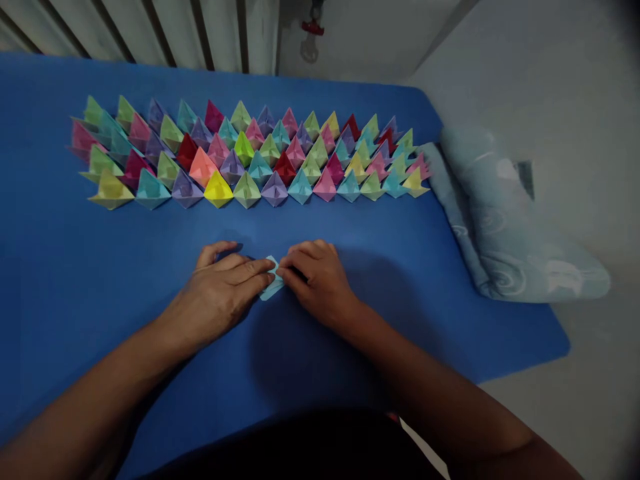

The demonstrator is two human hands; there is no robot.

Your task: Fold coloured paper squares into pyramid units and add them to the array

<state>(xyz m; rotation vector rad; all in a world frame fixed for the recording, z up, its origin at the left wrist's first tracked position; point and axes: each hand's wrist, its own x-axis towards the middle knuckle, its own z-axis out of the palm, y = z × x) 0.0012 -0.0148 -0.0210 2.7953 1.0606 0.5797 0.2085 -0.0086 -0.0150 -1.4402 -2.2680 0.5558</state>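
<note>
A small piece of folded light-blue paper (pixel 271 291) lies on the blue table, partly hidden under my fingertips. My left hand (pixel 225 287) is palm down at its left side, with the fingertips pressed together on the paper and the outer fingers spread a little. From the other side, my right hand (pixel 317 277) pinches the paper's edge between thumb and index finger, the other fingers curled. The tips of both hands nearly meet over it. Beyond my hands, folded paper boats (pixel 247 191) in many colours stand in several close rows.
The blue table (pixel 150 267) reaches from left to right under my arms. At its right end lies a folded grey-green blanket (pixel 500 227) with white patterns. Behind the table are a slatted white panel (pixel 150 33) and a hanging red object (pixel 313 28).
</note>
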